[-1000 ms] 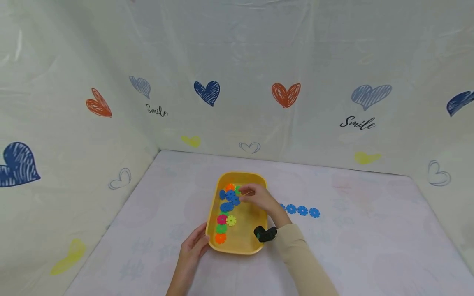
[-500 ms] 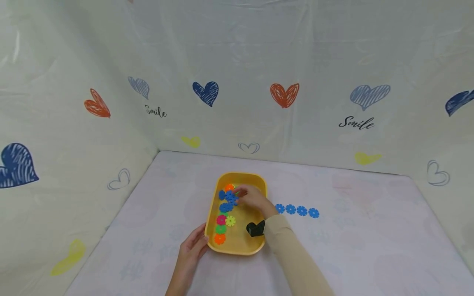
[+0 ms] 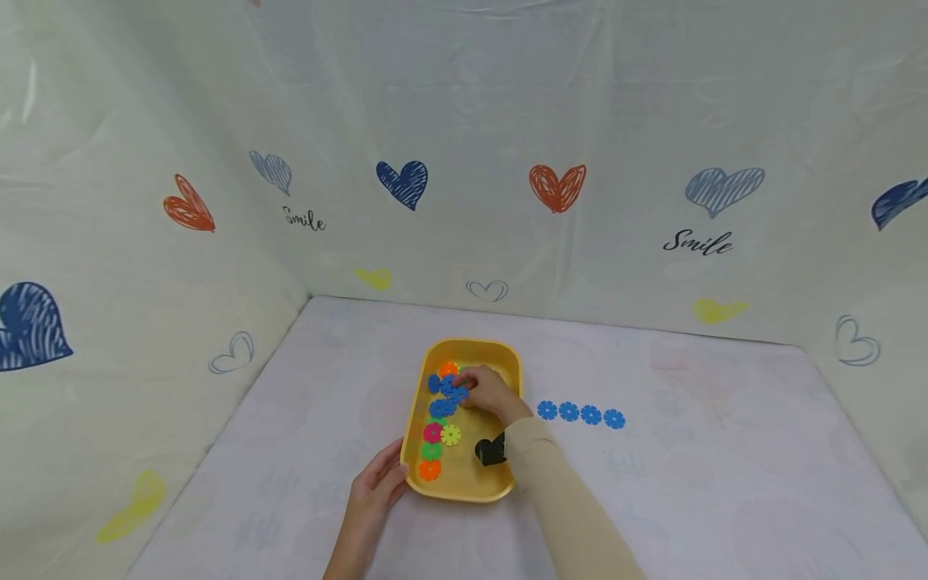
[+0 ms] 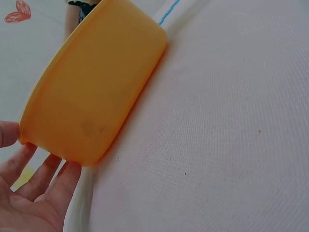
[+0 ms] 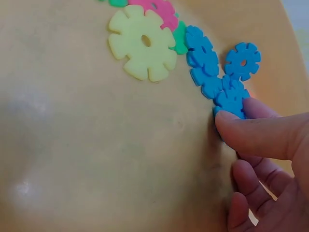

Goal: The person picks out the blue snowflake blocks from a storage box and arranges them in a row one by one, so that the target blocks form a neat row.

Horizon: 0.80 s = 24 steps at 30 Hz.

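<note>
A yellow plastic tray (image 3: 474,482) stands on the table with notched, flower-shaped plastic discs along its left side. My left hand (image 3: 373,490) holds the tray's near left corner; in the left wrist view its thumb is at the rim and its fingers (image 4: 63,186) lie against the outer wall. Inside the tray, my right hand (image 3: 491,392) pinches a blue disc (image 5: 231,102) between thumb and index finger, at the edge of a heap of blue discs (image 3: 442,407). The fingers partly cover that disc. A yellow disc (image 5: 145,42) and a pink disc (image 5: 161,10) lie nearby.
To the right of the tray, several blue discs (image 3: 569,412) lie in a row on the white tablecloth (image 3: 689,483). Orange discs (image 3: 430,470) and a green disc (image 3: 432,451) are also in the tray. A white curtain with printed hearts (image 3: 558,188) rises behind the table.
My right hand has moved lower and left into the tray, from hovering over the blue heap to pinching a blue disc. The row on the table shows fully. The left hand has stayed put.
</note>
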{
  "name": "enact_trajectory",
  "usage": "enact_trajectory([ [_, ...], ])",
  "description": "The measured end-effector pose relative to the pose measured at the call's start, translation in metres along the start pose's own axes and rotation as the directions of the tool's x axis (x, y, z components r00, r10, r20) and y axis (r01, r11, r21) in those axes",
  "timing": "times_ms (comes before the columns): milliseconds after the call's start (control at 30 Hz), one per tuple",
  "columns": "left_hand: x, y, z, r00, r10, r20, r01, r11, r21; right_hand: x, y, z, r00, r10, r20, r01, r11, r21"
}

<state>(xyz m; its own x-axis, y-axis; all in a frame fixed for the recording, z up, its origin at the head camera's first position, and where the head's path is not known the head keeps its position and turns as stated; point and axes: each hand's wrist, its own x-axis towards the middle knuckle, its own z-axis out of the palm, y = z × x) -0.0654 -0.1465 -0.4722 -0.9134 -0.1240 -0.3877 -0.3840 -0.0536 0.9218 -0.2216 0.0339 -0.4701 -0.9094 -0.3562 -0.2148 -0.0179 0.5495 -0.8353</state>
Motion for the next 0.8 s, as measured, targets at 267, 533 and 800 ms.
enact_trajectory([
  [267,0.0009,-0.0022,-0.0009,1.0,0.009,0.002,-0.009,1.0,-0.005,0.0024,0.0012,0.003,1.0,0.009,-0.002,-0.009,0.998,-0.06],
  [533,0.001,-0.0018,-0.0012,1.0,-0.003,-0.002,0.003,1.0,-0.005,0.0013,-0.0011,0.0026,1.0,0.021,-0.003,-0.021,0.997,-0.07],
  [800,0.0018,-0.0013,-0.0011,1.0,-0.021,-0.013,0.021,1.0,-0.001,-0.0004,-0.0033,0.002,0.999,0.021,-0.033,-0.023,0.998,-0.054],
])
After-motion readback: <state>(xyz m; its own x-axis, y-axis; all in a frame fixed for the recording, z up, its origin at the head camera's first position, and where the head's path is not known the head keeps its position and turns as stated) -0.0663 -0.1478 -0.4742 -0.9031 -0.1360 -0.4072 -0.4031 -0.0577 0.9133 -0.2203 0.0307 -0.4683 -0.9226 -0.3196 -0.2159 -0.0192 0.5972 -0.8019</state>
